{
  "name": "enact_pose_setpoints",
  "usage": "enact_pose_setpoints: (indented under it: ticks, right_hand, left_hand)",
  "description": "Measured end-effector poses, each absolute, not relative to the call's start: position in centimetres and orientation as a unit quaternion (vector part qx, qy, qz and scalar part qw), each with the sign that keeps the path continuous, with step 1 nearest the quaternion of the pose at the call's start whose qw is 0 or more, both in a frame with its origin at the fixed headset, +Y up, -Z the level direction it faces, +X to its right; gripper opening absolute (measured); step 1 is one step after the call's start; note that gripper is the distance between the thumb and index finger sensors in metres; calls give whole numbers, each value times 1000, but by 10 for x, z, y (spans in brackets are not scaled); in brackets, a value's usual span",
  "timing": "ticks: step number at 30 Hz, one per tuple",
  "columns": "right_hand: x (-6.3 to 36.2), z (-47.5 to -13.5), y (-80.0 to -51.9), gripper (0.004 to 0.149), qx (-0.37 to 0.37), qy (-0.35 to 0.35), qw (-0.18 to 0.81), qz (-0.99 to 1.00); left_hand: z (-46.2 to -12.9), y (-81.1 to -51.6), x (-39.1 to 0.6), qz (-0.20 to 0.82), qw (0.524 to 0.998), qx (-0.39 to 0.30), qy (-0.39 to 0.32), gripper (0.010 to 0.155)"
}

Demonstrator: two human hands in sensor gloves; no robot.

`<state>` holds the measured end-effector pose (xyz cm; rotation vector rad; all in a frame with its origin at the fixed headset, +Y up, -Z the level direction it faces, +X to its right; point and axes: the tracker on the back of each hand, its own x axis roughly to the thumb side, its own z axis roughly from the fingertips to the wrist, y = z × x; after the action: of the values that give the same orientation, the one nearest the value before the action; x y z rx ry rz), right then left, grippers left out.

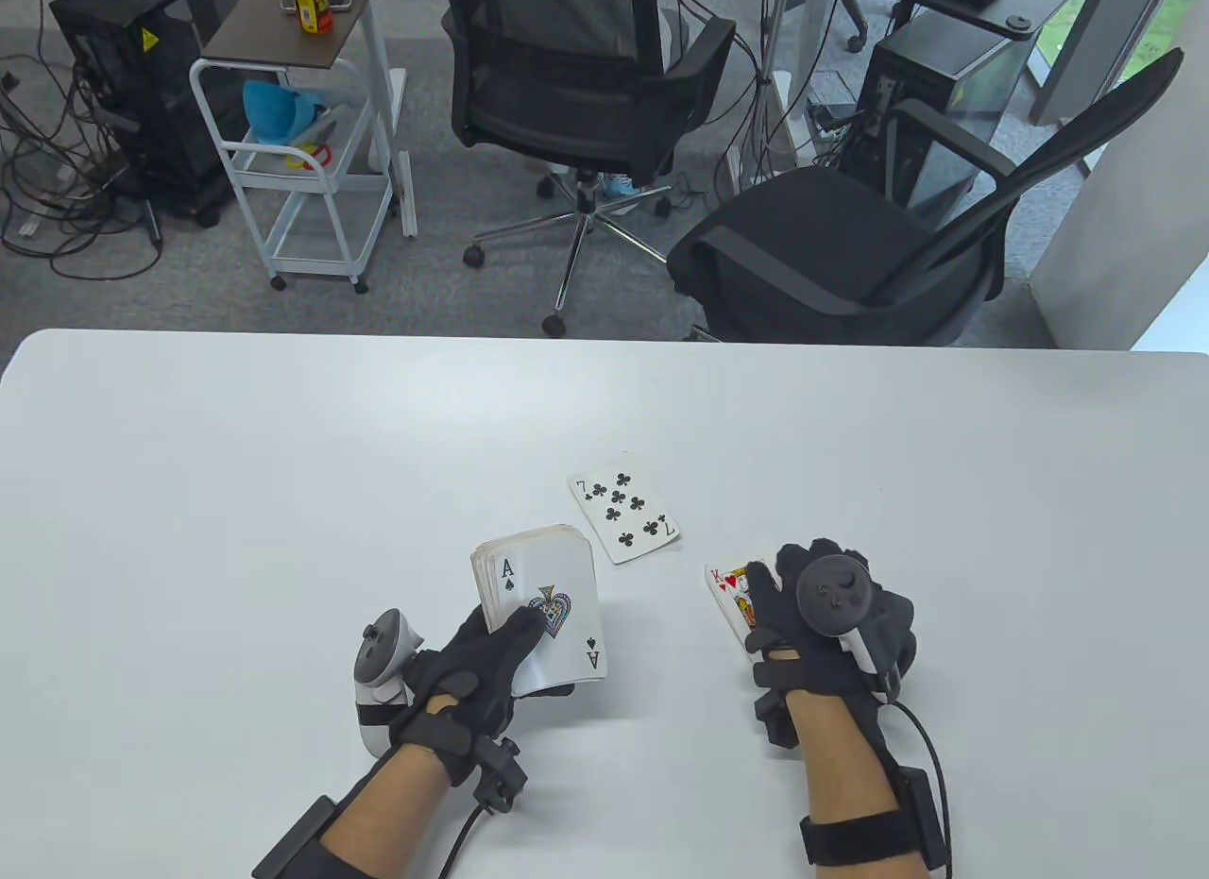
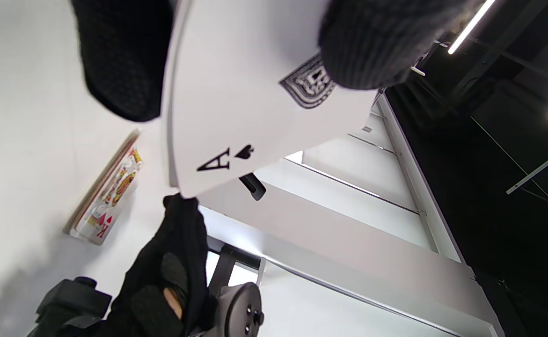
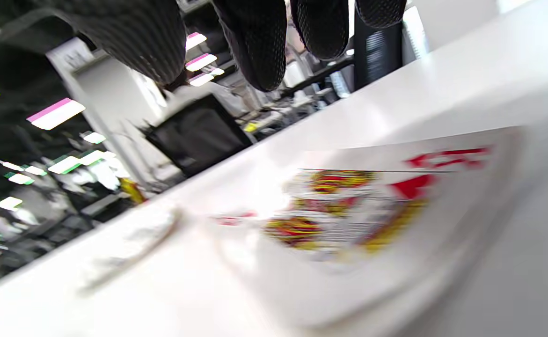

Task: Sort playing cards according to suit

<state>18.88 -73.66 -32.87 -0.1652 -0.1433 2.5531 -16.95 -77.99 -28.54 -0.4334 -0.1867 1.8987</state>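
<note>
My left hand grips a deck of cards face up just above the white table. The ace of spades is on top, with the thumb pressed on its face. A seven of clubs lies face up on the table beyond the deck. To its right lies a king of hearts, face up. My right hand hovers over the king's right side. In the right wrist view the fingertips hang above the king without touching it.
Two black office chairs stand past the table's far edge, and a white cart stands at the back left. Cables and computer cases are on the floor behind.
</note>
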Motion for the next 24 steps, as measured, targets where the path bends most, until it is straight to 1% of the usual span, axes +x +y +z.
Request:
enact_pose_setpoints:
  ticks: [2, 4, 6, 8, 11, 12, 14, 18, 24]
  right_hand:
    - [179, -326, -732, 57, -31, -57, 323, 944]
    - [169, -322, -728, 56, -10, -40, 379, 924]
    - [155, -318, -725, 55, 32, -34, 447, 893]
    - [138, -314, -721, 54, 76, -27, 485, 871]
    - [112, -303, -715, 54, 127, -37, 482, 866]
    - [108, -301, -715, 55, 132, -41, 477, 868]
    - [96, -295, -713, 59, 138, -60, 457, 876]
    - [84, -290, -717, 66, 141, -61, 429, 890]
    - [78, -287, -719, 63, 141, -80, 429, 889]
  left_hand:
    - [-285, -780, -170, 804, 561, -183, -77, 65]
    - [-285, -780, -170, 803, 563, -184, -75, 65]
    - [-285, -781, -170, 801, 565, -185, -74, 65]
    - [-285, -780, -170, 799, 567, -185, -74, 65]
    - [-285, -781, -169, 792, 576, -188, -72, 65]
    - [-285, -781, -169, 789, 580, -189, -71, 65]
    - [-285, -781, -169, 783, 585, -198, -74, 65]
    - [-285, -781, -167, 777, 588, -210, -81, 66]
    - [-285, -781, -163, 771, 593, -215, -88, 66]
